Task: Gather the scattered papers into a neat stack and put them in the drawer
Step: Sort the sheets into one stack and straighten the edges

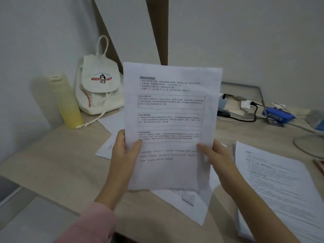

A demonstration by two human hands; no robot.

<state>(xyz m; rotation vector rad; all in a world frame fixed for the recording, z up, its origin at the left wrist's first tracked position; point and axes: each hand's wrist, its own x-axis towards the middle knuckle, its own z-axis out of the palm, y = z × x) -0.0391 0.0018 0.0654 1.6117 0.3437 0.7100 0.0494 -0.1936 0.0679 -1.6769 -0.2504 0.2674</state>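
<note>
A bundle of printed white papers [171,120] is held upright above the wooden desk [57,165]. My left hand [125,151] grips its left edge with the thumb on the front. At the right edge, my right hand [216,156] pinches it the same way. More loose sheets lie flat on the desk: one under the bundle near the front edge [189,202], two at the left behind my left hand [112,123], and a pile at the right [280,188]. No drawer is in view.
A white drawstring bag [100,86] and a yellow bottle [67,102] stand at the back left by the wall. Cables, a blue device [278,114] and a grey tray sit at the back right. A round grey base [310,146] is at the right.
</note>
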